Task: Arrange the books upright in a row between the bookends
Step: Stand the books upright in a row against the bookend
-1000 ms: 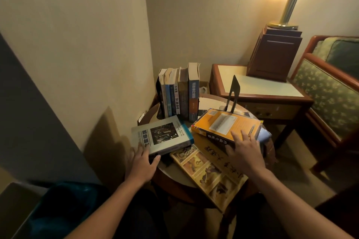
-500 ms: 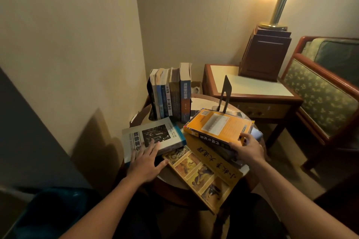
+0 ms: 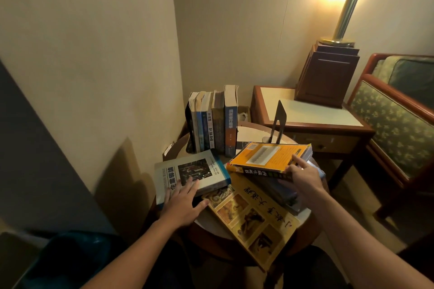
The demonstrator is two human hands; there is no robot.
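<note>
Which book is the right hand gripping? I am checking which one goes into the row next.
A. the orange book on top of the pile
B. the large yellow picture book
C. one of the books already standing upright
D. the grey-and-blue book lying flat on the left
A: the right hand grips the near edge of the orange book, which is tilted on top of the pile, while the left hand rests flat on the grey-and-blue book.

Six books (image 3: 212, 119) stand upright in a row, far beyond the left hand (image 3: 182, 202). A dark bookend (image 3: 277, 124) stands alone past the right hand (image 3: 303, 179). A grey book (image 3: 190, 172) lies flat under the left fingers. The right hand grips an orange book (image 3: 270, 157), tilted up. A big yellow book (image 3: 253, 220) lies flat between both hands.
</note>
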